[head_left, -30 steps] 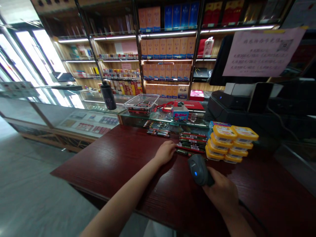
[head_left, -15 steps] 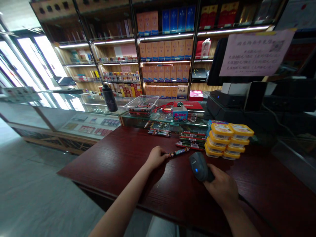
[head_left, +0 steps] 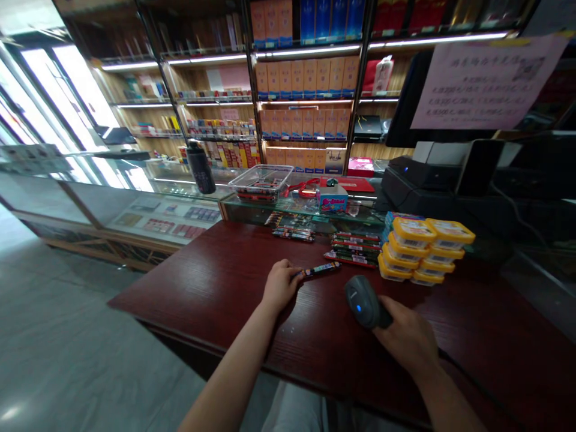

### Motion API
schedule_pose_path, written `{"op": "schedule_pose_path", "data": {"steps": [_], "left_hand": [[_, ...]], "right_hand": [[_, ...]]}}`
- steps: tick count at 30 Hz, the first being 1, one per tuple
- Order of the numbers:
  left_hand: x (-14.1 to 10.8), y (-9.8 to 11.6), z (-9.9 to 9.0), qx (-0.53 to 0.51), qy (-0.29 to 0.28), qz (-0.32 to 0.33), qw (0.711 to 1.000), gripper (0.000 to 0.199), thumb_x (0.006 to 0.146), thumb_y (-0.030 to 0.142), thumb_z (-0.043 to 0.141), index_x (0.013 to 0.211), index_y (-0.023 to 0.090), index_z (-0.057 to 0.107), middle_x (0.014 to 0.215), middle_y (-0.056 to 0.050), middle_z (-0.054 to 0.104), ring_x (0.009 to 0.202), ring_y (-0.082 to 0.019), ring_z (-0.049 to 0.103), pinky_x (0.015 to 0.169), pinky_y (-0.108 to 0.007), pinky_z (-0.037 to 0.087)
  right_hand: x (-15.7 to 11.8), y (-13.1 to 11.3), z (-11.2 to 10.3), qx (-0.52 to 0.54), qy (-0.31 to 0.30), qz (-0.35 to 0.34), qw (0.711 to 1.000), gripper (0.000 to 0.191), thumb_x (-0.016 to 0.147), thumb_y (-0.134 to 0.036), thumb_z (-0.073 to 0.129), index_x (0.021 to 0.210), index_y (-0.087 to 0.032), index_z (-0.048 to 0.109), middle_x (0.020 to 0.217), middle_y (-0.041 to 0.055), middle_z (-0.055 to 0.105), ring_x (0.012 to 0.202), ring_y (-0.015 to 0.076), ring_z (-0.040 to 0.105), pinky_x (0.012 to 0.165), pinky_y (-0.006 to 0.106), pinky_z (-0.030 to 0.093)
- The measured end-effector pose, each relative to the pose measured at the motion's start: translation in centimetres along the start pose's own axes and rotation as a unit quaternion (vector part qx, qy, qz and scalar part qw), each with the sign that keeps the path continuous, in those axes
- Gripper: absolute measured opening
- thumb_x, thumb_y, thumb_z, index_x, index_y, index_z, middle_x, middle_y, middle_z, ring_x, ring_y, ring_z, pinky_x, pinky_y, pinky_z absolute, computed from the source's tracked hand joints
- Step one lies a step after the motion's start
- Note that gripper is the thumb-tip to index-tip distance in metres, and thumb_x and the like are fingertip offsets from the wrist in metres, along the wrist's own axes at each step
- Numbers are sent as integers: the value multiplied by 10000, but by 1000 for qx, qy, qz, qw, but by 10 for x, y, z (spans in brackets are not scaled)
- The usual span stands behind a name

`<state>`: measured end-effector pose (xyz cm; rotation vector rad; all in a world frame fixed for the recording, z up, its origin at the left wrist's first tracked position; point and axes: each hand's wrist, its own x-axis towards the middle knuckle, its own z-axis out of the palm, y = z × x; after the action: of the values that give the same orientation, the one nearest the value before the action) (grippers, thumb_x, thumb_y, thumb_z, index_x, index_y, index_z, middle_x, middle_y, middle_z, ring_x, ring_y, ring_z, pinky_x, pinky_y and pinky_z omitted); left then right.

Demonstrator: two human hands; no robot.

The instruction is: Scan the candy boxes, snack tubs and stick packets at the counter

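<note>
My left hand (head_left: 281, 284) pinches one end of a slim, dark stick-shaped packet (head_left: 321, 269) just above or on the dark red table (head_left: 193, 276). My right hand (head_left: 407, 333) is wrapped round the handle of a grey barcode scanner (head_left: 362, 301), which shows a blue light and points toward the packet. Behind the packet lies a stack of similar stick packets (head_left: 353, 251). Another row of slim packets (head_left: 293, 234) sits farther left. To the right stand stacked yellow-lidded tubs (head_left: 411, 231).
A clear plastic box (head_left: 261, 178) with packets inside stands on the glass counter, beside a small blue-and-pink box (head_left: 333, 200). A dark bottle (head_left: 200, 168) is farther left. The scanner's cable (head_left: 472, 378) trails right. A monitor with a pink notice (head_left: 488, 81) stands at right.
My view has tilted down slightly. My left hand has turned the stick packet a little and shifted it slightly left. My right hand keeps the scanner almost in place.
</note>
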<state>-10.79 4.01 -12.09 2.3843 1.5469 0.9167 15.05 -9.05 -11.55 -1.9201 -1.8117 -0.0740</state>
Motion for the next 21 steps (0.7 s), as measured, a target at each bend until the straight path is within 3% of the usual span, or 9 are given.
{"op": "schedule_pose_path", "data": {"steps": [4,7,10,14,21], "left_hand": [[0,0,1,10,1,-20,1000,234,854,312,545,971,221,727,775,-45,585,783,-162,544,732,-266,410],[-1,0,0,3,0,-23,1000,230,862,292,527,924,215,735,754,-42,586,767,-158,542,717,-260,400],[-2,0,0,1,5,-36,999,246,867,263,502,853,193,737,733,-41,580,747,-152,537,697,-255,391],[-3,0,1,1,11,-42,999,251,860,237,493,769,179,719,728,-37,579,734,-143,530,683,-248,378],[-2,-1,3,26,11,-39,999,314,871,242,467,644,162,668,684,-36,553,680,-136,507,636,-254,346]], "right_hand": [[8,-5,-5,108,-41,35,993,265,726,-353,583,950,-231,655,840,35,725,776,247,670,642,323,455],[10,-12,-8,271,-66,54,959,337,678,-395,636,950,-198,669,863,49,728,773,219,668,650,300,486],[7,-24,-11,362,-106,80,923,349,656,-394,654,918,-165,675,687,31,703,571,171,620,504,260,459],[0,-33,-16,399,-144,100,900,295,643,-366,663,857,-163,671,472,-45,574,387,104,470,384,213,363],[-2,-35,-24,391,-155,100,901,248,665,-387,635,778,-167,630,503,-39,573,418,98,479,401,209,374]]}}
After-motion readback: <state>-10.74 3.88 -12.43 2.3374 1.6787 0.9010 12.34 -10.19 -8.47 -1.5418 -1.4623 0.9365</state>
